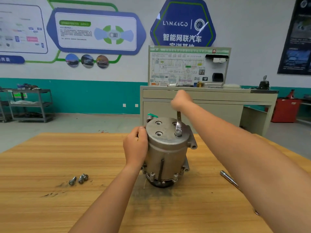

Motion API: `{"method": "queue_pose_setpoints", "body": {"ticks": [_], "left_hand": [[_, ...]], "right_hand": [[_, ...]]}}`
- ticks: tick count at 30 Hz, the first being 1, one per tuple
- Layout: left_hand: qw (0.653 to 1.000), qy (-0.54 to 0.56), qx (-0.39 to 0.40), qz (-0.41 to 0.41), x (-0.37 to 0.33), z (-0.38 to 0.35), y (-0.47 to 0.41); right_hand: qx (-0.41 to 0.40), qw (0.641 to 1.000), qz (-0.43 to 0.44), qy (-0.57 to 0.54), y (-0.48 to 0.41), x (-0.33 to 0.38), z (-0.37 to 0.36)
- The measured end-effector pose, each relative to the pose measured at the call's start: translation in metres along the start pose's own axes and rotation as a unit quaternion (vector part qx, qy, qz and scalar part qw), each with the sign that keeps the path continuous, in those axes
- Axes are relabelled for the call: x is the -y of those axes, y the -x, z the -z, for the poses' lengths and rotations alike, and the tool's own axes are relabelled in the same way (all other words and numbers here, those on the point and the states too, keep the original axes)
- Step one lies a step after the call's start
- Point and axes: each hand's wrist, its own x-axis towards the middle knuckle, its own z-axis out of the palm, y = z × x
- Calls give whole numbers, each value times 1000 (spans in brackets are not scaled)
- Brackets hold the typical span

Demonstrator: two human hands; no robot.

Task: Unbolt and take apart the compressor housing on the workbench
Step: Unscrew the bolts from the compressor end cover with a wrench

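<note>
Head view: we judge the compressor housing (168,153), on the desk (50,157) under our right grip (180,100) clamped on the wrench (178,123), heavy and rigid, best steadied at the rim (164,143) our left grip (135,145) clasps.

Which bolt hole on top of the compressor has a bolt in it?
The near-right one, where the wrench in the right hand sits on the bolt; the other holes that show are empty.

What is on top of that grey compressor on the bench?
A wrench, held by the right hand, sits on one bolt in the top cover. Other bolt holes are empty. The cover hides what is inside.
</note>
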Motion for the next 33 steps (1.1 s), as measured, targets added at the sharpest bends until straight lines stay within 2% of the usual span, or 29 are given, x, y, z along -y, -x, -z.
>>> {"method": "queue_pose_setpoints", "body": {"ticks": [2,4,6,8,9,11,12,13,15,18,20,23,26,28,29,31,33], "left_hand": [[1000,2,-6,9,-3,-4,1],[999,24,0,27,-4,-7,-2],[995,31,-8,99,4,-5,-8],[985,62,2,159,18,-5,-14],[980,132,8,148,23,-6,-14],[993,87,-28,70,19,-7,-11],[995,82,-33,52,16,-5,-9],[997,68,-28,36,14,-3,-8],[999,42,-12,20,9,4,-7],[999,47,-15,13,11,11,-7],[999,39,-12,22,9,14,-3],[999,39,-3,21,9,18,-1],[1000,23,-2,1,6,16,4],[1000,21,8,-1,4,15,3],[1000,20,12,-1,2,15,2],[1000,13,18,-2,-4,13,5],[999,30,16,13,-7,9,2]], "right_hand": [[27,991,106,79,15,30,-26],[32,973,215,83,47,51,-44],[32,941,330,62,89,56,-55],[-22,892,451,-6,137,41,-56],[-63,863,498,-61,162,28,-50],[-147,802,552,-173,197,-11,-38],[-170,791,547,-214,209,-32,-31],[-193,796,520,-244,219,-54,-23],[-257,826,423,-270,224,-89,-4],[-362,852,313,-213,197,-115,25],[-379,878,250,-153,156,-123,40],[-291,947,130,-48,73,-109,52],[-83,992,76,61,6,-57,34],[42,991,76,101,-7,-14,6],[79,987,94,105,-5,4,-9],[100,971,174,129,13,33,-38],[88,939,271,192,44,53,-57]]}}
